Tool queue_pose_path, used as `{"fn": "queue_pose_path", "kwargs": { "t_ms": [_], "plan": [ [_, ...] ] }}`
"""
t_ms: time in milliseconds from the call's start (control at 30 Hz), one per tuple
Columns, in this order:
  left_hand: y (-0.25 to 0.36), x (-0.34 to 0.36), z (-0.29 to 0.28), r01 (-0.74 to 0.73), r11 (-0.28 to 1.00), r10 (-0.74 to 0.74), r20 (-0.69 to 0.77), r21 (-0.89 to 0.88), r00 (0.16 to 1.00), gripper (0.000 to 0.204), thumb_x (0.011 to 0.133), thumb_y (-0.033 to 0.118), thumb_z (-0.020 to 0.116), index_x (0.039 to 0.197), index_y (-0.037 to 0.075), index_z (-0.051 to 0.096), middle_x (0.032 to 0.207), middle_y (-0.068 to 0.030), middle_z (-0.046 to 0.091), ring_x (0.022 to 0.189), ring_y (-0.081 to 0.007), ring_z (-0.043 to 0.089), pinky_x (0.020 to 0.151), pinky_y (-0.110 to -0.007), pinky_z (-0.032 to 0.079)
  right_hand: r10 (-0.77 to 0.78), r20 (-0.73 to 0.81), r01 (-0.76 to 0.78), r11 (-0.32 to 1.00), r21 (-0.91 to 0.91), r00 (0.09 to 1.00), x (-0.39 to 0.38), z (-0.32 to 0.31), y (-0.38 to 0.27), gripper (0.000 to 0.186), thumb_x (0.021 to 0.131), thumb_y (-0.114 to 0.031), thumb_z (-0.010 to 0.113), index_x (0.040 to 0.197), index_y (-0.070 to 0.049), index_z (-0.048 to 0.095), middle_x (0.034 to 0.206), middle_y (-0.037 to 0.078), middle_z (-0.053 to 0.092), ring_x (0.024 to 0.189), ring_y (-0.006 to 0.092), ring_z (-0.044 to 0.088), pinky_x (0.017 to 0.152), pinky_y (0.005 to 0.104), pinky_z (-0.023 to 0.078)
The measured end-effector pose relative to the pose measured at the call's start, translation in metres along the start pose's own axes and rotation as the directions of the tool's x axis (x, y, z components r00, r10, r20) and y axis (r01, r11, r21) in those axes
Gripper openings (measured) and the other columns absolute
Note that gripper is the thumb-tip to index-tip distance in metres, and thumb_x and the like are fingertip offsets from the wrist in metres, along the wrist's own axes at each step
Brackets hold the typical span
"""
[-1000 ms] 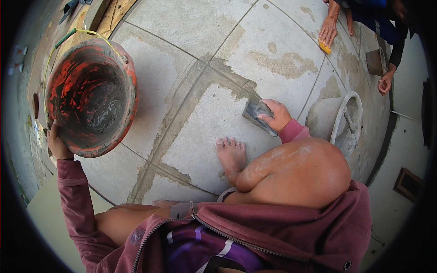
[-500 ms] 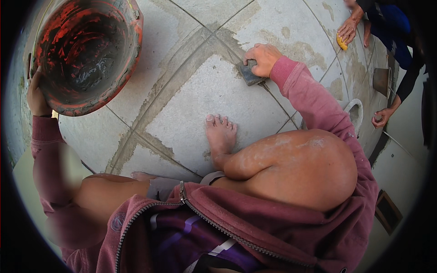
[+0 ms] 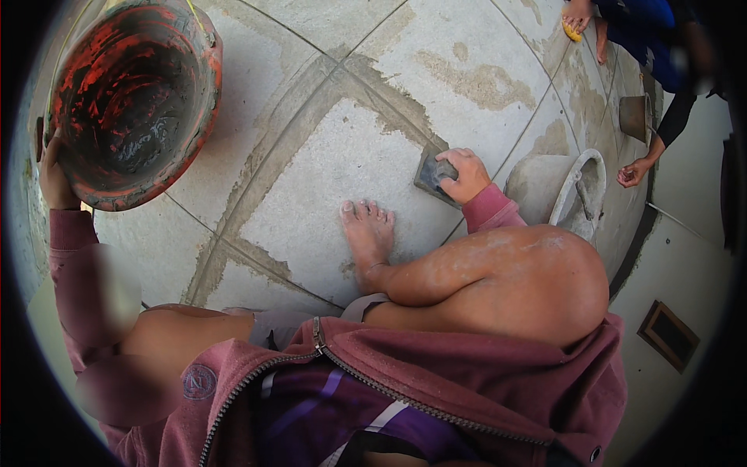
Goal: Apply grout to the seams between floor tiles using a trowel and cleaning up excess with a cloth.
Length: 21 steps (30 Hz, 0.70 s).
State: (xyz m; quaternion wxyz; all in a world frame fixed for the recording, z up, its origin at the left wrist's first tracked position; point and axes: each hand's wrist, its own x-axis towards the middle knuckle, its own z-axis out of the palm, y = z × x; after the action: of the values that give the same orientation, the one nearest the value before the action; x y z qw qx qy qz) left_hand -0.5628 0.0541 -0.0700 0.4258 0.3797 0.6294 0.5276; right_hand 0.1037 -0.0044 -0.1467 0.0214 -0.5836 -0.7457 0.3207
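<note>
My left hand [image 3: 57, 179] grips the edge of a red bucket [image 3: 204, 128], which is tilted so that its mouth faces me. Wet grey grout coats its inside, with red showing through in streaks. To the right, my right hand [image 3: 467, 175] is closed on a dark grey, flat rectangular float [image 3: 429, 173]. It lies against the pale floor tiles [image 3: 311, 163], beside a joint smeared with damp grey grout. My fingertips curl over its top; its underside is hidden. My bare foot [image 3: 369, 233] rests on the tile between the hands.
A grout-stained pale bucket [image 3: 537, 183] lies beyond my right knee. Farther right stands a small grey bucket [image 3: 633, 117]. At the upper right a co-worker's hand [image 3: 577, 12] presses a yellow sponge [image 3: 572, 31] on the floor; their other hand [image 3: 634, 173] hangs lower. A dark-framed rectangle [image 3: 668, 336] is at the right.
My right hand has drawn the float nearer to me along the joint. The whole view has shifted slightly, bringing more of the pale bucket into sight. My left hand keeps its hold on the red bucket.
</note>
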Motion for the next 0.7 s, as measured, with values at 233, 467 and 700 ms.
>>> {"fn": "queue_pose_path", "kwargs": {
  "t_ms": [233, 467, 700],
  "plan": [
    [0.000, 0.004, -0.005, -0.080, 0.980, 0.083, -0.010, 0.183, 0.996, 0.050, 0.089, 0.010, 0.037, 0.135, 0.000, 0.020, 0.128, -0.0141, 0.041, 0.114, -0.0222, 0.045, 0.096, -0.033, 0.038, 0.051, 0.133, -0.060, 0.996, 0.059, 0.990, 0.012, -0.007, -0.009, 0.033, 0.060, -0.011, 0.055, 0.092, -0.004, 0.059, 0.088, 0.016, 0.060, 0.086, 0.0359, 0.054, 0.079, 0.0393, 0.043],
    [-0.006, 0.004, -0.007, -0.057, 0.978, 0.076, -0.090, 0.201, 0.993, 0.036, 0.090, 0.010, 0.035, 0.122, -0.003, 0.043, 0.130, -0.0108, 0.039, 0.119, -0.0186, 0.039, 0.097, -0.029, 0.034, 0.006, 0.067, -0.006, 1.000, -0.005, 0.998, 0.024, -0.011, -0.009, 0.033, 0.059, -0.011, 0.056, 0.090, -0.001, 0.061, 0.086, 0.019, 0.061, 0.076, 0.0333, 0.058, 0.073, 0.0369, 0.046],
    [-0.013, 0.025, -0.043, -0.075, 0.956, 0.082, -0.015, 0.284, 0.996, 0.034, 0.087, 0.012, 0.036, 0.114, 0.000, 0.054, 0.124, -0.0126, 0.047, 0.121, -0.0209, 0.036, 0.101, -0.029, 0.027, -0.312, 0.170, 0.298, 0.949, 0.105, 0.935, 0.141, -0.046, -0.040, 0.034, 0.064, -0.007, 0.053, 0.098, -0.008, 0.058, 0.098, 0.010, 0.060, 0.089, 0.0276, 0.056, 0.079, 0.0331, 0.043]
  ]
}}
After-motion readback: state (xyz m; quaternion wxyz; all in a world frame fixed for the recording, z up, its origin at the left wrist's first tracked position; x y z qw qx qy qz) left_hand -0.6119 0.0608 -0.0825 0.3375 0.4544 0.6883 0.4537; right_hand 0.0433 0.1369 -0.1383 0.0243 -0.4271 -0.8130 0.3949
